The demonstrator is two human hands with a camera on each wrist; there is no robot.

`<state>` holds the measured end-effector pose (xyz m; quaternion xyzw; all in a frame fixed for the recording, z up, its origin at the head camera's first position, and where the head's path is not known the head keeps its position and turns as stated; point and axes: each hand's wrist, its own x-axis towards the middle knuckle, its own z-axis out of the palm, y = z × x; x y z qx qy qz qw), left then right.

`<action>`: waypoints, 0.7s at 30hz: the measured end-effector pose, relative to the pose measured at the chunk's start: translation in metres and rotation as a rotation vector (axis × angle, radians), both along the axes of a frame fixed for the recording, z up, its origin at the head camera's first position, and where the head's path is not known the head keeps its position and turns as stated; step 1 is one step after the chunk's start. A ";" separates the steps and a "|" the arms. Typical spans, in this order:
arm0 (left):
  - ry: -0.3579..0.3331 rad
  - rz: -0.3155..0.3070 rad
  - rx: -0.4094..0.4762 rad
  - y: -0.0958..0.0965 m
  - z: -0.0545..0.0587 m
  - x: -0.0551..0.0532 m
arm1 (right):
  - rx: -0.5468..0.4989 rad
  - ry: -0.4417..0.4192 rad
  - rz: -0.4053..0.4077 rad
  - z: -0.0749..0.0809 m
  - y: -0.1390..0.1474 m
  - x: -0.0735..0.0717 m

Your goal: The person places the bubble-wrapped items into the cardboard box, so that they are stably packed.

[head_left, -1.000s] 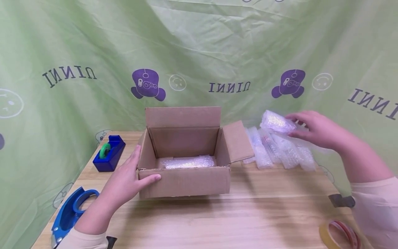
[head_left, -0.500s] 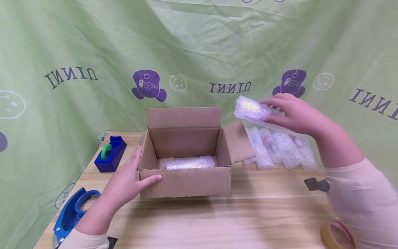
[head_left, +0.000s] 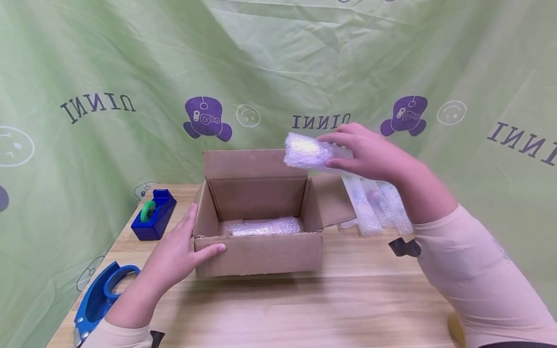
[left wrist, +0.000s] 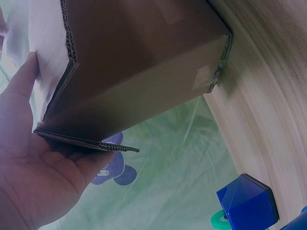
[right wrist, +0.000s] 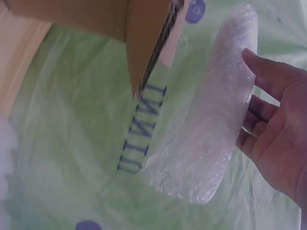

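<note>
An open cardboard box (head_left: 265,256) stands mid-table with its flaps spread. At its front left corner my left hand (head_left: 173,253) grips it, thumb over the front flap and fingers at the left flap (left wrist: 86,142). Above the box's right rear, my right hand (head_left: 370,152) holds a bubble-wrapped package (head_left: 306,151) between thumb and fingers. In the right wrist view this package (right wrist: 206,120) is long and roughly cylindrical; what the wrap contains cannot be made out. Inside the box lies another bubble-wrapped package (head_left: 265,227), partly hidden by the front wall.
Several bubble-wrapped packages (head_left: 370,212) lie right of the box, partly behind my right arm. On the left are a blue tape dispenser (head_left: 158,217) with green tape and a blue hand-held tape cutter (head_left: 93,299). A tape roll (head_left: 455,329) shows at the lower right, mostly covered.
My right hand has lifted the bubble-wrapped package off the pile and carried it left to above the box's right rear. The left hand and the box stay in place.
</note>
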<state>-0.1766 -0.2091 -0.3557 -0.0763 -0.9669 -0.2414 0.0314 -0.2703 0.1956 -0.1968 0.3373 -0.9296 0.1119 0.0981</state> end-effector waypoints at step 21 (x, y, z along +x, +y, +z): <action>-0.008 0.002 0.003 0.000 -0.001 0.000 | 0.062 0.003 0.178 -0.037 -0.097 -0.018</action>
